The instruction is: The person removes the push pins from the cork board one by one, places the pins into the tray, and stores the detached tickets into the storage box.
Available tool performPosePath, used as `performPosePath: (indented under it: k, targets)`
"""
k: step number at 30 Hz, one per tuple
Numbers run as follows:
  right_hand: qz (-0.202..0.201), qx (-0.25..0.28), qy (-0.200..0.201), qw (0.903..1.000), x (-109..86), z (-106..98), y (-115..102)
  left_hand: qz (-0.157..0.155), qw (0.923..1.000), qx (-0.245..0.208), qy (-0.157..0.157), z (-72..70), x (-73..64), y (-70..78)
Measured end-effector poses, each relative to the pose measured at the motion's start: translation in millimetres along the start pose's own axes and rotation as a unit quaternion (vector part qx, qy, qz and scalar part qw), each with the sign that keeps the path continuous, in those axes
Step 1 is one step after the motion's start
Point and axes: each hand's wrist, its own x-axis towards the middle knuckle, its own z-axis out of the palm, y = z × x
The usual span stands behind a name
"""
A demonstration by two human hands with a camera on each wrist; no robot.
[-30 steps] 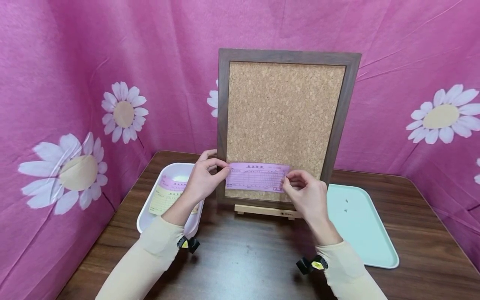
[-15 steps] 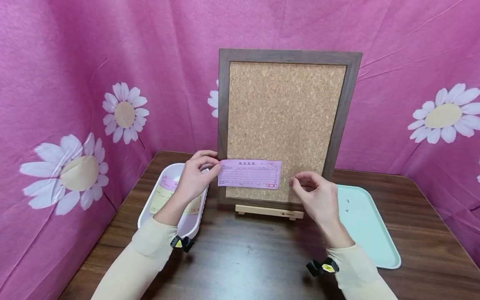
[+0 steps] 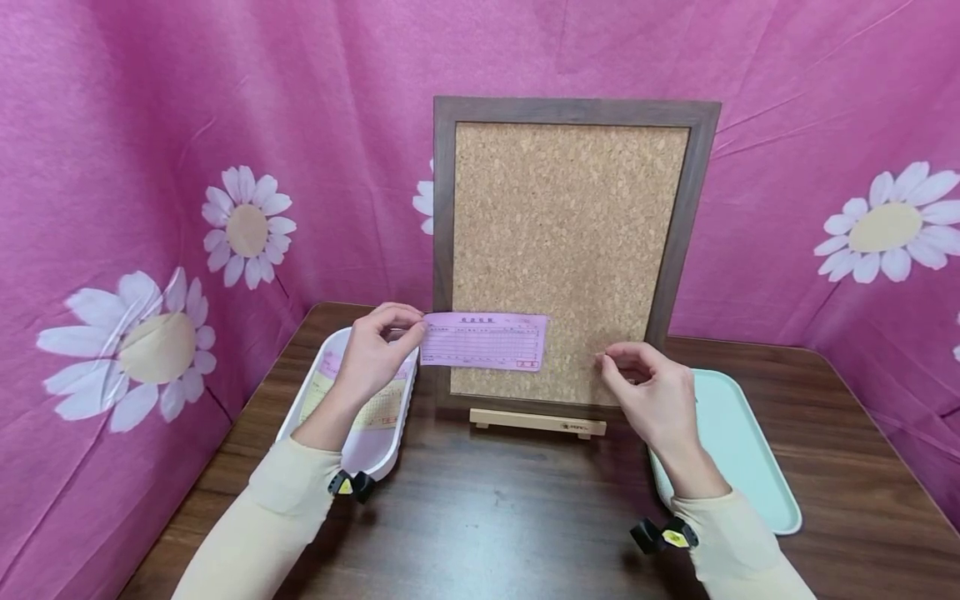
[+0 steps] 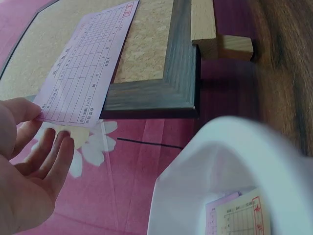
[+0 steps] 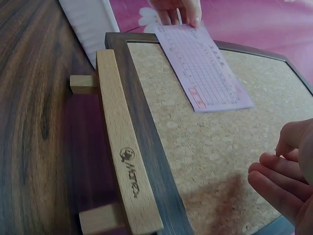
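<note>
My left hand pinches the left end of a purple printed receipt slip. The slip stretches sideways across the lower left frame of a corkboard, and its right end is free. In the left wrist view, thumb and forefinger grip the slip's corner. At the lower right of the corkboard, my right hand has thumb and forefinger tips together. A tiny pin-like thing shows at these fingertips, too small to make out clearly. The slip is apart from the right hand.
A white basin at left holds yellow and purple slips. The corkboard stands on a small wooden easel. A mint tray lies at right, partly behind the right forearm. Pink daisy-print cloth hangs behind the table.
The left hand has drawn the slip leftward and slightly up. My right hand has let go of the slip's right end and moved right, away from it.
</note>
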Motion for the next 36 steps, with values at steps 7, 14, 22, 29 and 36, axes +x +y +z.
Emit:
performPosePath:
  k: [7, 14, 22, 29, 36]
  targets:
    - [0.030, 0.005, -0.012, 0.9995, -1.3, -10.9, 0.7, -0.012, 0.9997, 0.021, -0.004, -7.9, -1.7, 4.1]
    - [0.064, 0.004, -0.019, 0.9978, -2.7, -22.9, 5.0, -0.020, 0.9997, 0.010, -0.001, -11.7, -1.8, 3.2]
    - [0.072, 0.021, -0.016, 0.9971, -3.4, -35.8, 10.5, -0.026, 0.9997, -0.002, 0.001, -18.0, -2.9, 5.2]
    - [0.077, 0.030, -0.006, 0.9966, -4.3, -45.7, 16.4, -0.033, 0.9989, 0.032, 0.011, -28.7, -6.1, 6.4]
    - [0.105, 0.036, -0.004, 0.9939, -4.7, -57.6, 20.9, -0.034, 0.9976, 0.049, 0.036, -39.6, -9.6, 4.3]
